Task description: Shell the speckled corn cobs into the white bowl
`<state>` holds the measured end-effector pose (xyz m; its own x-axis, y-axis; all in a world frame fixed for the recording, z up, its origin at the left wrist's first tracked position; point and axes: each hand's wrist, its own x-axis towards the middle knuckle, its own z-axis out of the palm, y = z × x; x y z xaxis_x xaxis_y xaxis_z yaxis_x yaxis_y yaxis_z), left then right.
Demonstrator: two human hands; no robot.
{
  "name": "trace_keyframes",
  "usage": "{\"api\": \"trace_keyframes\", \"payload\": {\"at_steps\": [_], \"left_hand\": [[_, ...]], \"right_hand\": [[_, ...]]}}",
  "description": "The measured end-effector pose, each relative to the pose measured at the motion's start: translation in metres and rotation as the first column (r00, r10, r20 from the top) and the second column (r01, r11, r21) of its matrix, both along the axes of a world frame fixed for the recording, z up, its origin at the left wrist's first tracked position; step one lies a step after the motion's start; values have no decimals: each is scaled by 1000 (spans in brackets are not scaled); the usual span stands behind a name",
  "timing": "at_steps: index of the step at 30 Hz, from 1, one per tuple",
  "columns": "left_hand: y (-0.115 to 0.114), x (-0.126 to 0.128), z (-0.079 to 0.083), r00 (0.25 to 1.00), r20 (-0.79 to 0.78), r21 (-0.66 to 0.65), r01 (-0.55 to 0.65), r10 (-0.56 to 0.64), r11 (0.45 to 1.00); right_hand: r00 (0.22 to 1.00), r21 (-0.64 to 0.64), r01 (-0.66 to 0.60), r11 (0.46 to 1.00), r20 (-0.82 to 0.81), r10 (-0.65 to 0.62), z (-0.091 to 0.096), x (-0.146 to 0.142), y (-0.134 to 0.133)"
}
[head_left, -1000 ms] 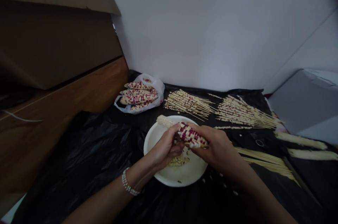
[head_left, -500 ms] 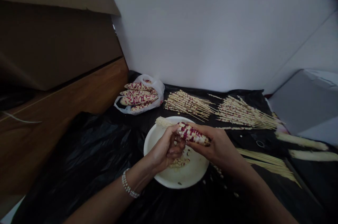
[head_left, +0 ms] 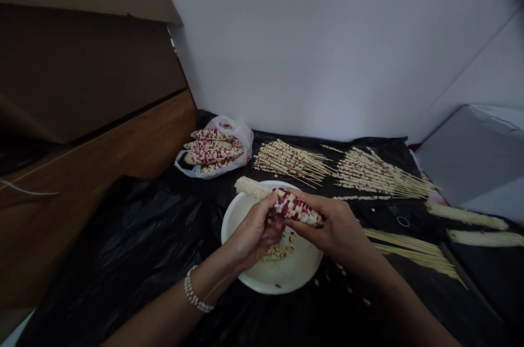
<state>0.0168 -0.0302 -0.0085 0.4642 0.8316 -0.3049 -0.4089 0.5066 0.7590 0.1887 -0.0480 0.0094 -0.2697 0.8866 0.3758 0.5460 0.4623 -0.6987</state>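
Observation:
Over a white bowl (head_left: 301, 277) I hold an ear of corn (head_left: 297, 207), its right part covered in purple and cream kernels. A bare, pale cob end (head_left: 250, 187) sticks out to the left. My right hand (head_left: 341, 222) is closed round the kernel-covered end. My left hand (head_left: 257, 232) is closed at the ear's middle, its thumb against the edge of the kernel rows and its fingers curled below. Loose kernels (head_left: 277, 252) lie in the bowl, partly hidden by my left hand.
Behind the bowl are a plastic bag (head_left: 245, 137) of corn ears and two bundles of kernel-threaded skewers (head_left: 286, 159), (head_left: 368, 172). Bare sticks (head_left: 421, 257) and two stripped cobs (head_left: 466, 217) lie right. Black plastic sheeting (head_left: 151, 238) covers the surface; a cardboard box (head_left: 82, 69) stands left.
The ear has shifted slightly left, and more of the bare cob end shows beyond my left thumb. Both hands keep their hold. The whole view has moved a little.

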Motion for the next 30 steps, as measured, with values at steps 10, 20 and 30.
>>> {"api": "trace_keyframes", "payload": {"at_steps": [10, 20, 30], "left_hand": [[4, -3, 2, 995, 72, -31, 67, -65, 997], [3, -2, -1, 999, -22, -11, 48, -48, 999], [6, 5, 0, 999, -19, -56, -52, 51, 997]], "right_hand": [[996, 56, 37, 998, 84, -42, 0, 4, 1], [993, 61, 27, 998, 111, -34, -5, 6, 4], [931, 31, 74, 997, 356, -80, 0, 2, -5]]}}
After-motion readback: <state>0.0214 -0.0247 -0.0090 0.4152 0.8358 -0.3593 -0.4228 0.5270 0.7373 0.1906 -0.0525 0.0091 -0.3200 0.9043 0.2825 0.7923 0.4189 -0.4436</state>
